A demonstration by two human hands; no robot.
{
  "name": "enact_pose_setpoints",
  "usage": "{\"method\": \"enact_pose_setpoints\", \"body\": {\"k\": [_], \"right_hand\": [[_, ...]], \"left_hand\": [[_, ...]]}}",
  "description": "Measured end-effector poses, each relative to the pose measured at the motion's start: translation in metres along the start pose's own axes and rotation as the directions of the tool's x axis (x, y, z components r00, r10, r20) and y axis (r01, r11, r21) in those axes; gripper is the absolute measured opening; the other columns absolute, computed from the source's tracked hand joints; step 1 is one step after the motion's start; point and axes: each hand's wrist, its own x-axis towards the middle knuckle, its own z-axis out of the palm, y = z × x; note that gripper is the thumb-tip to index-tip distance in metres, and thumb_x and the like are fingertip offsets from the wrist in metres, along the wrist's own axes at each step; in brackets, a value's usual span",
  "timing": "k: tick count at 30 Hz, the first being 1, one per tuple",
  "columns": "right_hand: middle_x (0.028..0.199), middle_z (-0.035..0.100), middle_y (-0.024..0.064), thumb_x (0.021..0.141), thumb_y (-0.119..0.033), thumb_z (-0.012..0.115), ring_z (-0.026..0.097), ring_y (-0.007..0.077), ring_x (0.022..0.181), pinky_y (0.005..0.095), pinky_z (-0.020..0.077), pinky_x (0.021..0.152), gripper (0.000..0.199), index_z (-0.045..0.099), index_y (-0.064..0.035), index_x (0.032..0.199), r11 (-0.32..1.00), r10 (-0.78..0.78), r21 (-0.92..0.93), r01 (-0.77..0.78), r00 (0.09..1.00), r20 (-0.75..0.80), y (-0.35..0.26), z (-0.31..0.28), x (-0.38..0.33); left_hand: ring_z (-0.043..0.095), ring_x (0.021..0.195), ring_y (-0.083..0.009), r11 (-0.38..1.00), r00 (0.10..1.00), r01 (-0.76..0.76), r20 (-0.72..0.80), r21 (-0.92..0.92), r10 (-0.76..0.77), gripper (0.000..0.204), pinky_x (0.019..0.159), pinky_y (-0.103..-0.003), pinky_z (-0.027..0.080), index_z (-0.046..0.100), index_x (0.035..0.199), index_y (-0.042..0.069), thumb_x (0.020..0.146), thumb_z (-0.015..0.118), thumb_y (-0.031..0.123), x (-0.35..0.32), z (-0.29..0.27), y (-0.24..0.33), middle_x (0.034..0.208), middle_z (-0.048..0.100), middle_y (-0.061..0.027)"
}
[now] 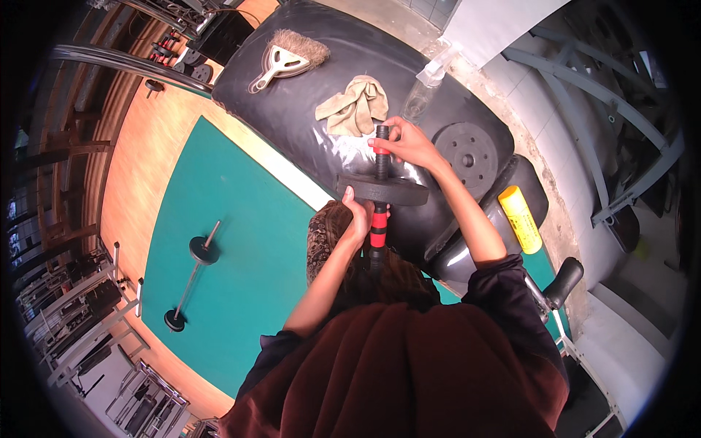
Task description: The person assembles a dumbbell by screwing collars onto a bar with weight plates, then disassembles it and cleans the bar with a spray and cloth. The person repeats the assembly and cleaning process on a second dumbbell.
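So the thing in play is a dumbbell, right in front of the person at the near side of the black padded bench, its bar running near to far. Can't tell whether the near end rests on the lap or hangs free.

The right hand has the far end, thumb and fingers pinching the red collar. The left hand is just on the near side of the mounted plate — thumb up against it, fingers curled behind the bar with a bit peeking out on the right. Most of those fingers are hidden, so no telling how hard they squeeze.

Handling-wise, it's probably heavy and totally rigid, with most of the weight in that plate. Nothing fragile, though fingers could get nipped. The bar's ridges look grippy, but a smooth plate rim might slide in sweaty palms. Best hold is likely the bar close under the plate — one hand carrying the load there, the other steadying the far end. A fingertip pinch alone probably wouldn't support it.
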Motion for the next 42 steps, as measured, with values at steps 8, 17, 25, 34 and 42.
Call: {"method": "enact_pose_setpoints", "body": {"k": [8,17,25,34,42], "right_hand": [[0.093,0.062,0.0142,0.087,-0.019,0.057,0.057,0.0128,0.064,0.0270,0.0462,0.060,0.046,0.030,-0.0004,0.119,0.821,-0.217,0.559,0.121,0.970,0.109,0.023,0.006,0.008],[0.081,0.057,0.0098,0.081,-0.021,0.061,0.057,0.0157,0.063,0.0295,0.0458,0.058,0.040,0.037,-0.0026,0.107,0.980,-0.098,-0.189,0.067,0.983,-0.158,0.003,0.024,0.010],[0.084,0.058,0.0062,0.082,-0.012,0.060,0.059,0.0180,0.071,0.0277,0.0454,0.060,0.036,0.035,-0.0044,0.106,0.630,-0.215,0.776,-0.039,0.951,0.222,0.019,0.029,0.019],[0.079,0.055,0.0089,0.073,-0.017,0.070,0.057,0.0151,0.072,0.0304,0.0470,0.066,0.063,0.020,-0.0056,0.111,0.984,-0.044,0.168,0.054,0.997,-0.065,-0.010,0.043,-0.006],[0.083,0.055,0.0103,0.071,-0.017,0.069,0.056,0.0204,0.066,0.0314,0.0476,0.065,0.054,0.033,-0.0038,0.109,0.922,-0.178,0.367,0.128,0.978,0.108,0.007,0.037,0.012]], "left_hand": [[0.051,0.069,-0.0194,0.992,1.000,0.005,-0.028,-0.125,-0.009,0.100,0.066,-0.029,0.041,0.047,0.096,0.000,0.067,-0.004,0.081,-0.001,-0.002,-0.003,0.079,0.052,-0.0091],[0.051,0.074,-0.0242,0.991,0.991,0.053,-0.126,0.123,-0.038,0.112,0.072,-0.032,0.039,0.047,0.100,-0.005,0.060,-0.004,0.086,0.002,0.003,-0.014,0.084,0.053,-0.0128],[0.051,0.078,-0.0257,0.992,0.995,-0.081,-0.062,-0.096,0.076,0.107,0.071,-0.035,0.040,0.042,0.113,-0.002,0.065,0.002,0.084,-0.002,-0.006,-0.016,0.093,0.054,-0.0141],[0.052,0.078,-0.0290,0.966,0.964,-0.227,-0.173,-0.123,0.205,0.093,0.067,-0.042,0.044,0.035,0.119,0.003,0.073,0.008,0.078,-0.006,0.004,-0.040,0.101,0.051,-0.0152],[0.052,0.084,-0.0303,0.930,0.957,-0.238,-0.231,-0.281,0.175,0.093,0.069,-0.044,0.045,0.031,0.125,0.006,0.071,0.011,0.080,-0.009,-0.004,-0.036,0.109,0.049,-0.0146]]}}
